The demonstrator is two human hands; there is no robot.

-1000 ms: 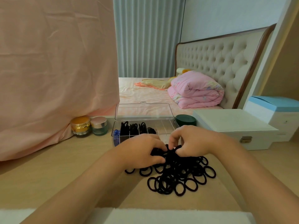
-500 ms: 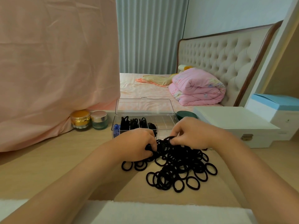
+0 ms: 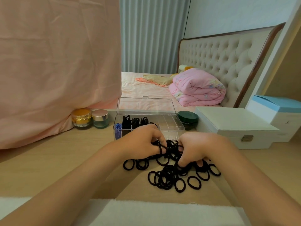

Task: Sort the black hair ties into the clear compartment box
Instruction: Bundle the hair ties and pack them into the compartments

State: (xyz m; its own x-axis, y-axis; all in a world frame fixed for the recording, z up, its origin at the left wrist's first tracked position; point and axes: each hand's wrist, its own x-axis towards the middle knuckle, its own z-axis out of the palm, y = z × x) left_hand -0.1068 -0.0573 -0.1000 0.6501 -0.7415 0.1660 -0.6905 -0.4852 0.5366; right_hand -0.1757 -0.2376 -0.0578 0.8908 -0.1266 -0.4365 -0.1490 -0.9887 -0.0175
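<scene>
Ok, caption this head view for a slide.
Both hands gather black hair ties before the open clear compartment box.

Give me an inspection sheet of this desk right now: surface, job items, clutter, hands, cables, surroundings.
Surface: light wood desk, a white cloth along its near edge.
Job's things: pile of black hair ties loose on the desk; clear compartment box behind it, lid up, left compartments holding black ties and some blue items, right compartments look empty.
Clutter: gold jar, pink-lidded jar, dark green round tin, white latched case, blue-and-white box.
Hands: left hand has ties looped on its fingers; right hand presses fingertips into the pile.
Cables: nothing seen.
Surroundings: pink draped cloth at left, bed with folded pink quilt, tufted headboard, curtains.
</scene>
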